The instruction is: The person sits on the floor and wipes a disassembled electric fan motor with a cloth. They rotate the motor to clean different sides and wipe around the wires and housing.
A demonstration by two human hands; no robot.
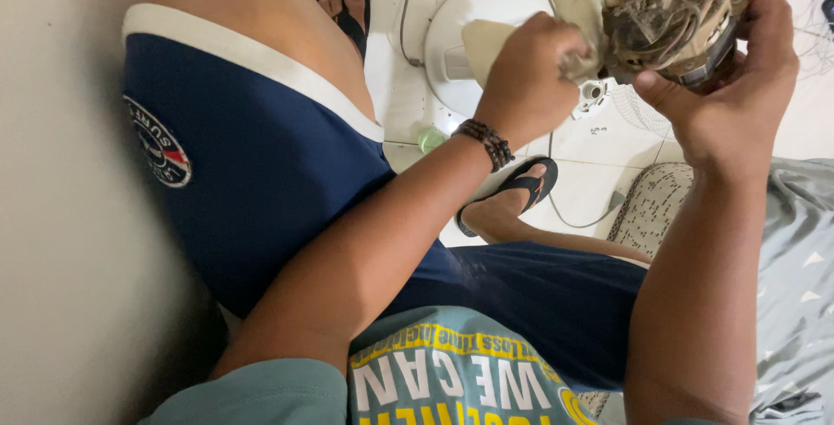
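the left hand (527, 78) is fisted around a pale cloth (563, 8), pressing it to a dusty, rounded fan motor (665, 17) – cradled in the right hand's (730, 86) curled grip – above a smooth white round fan base (469, 34) on the tiled floor (599, 151).
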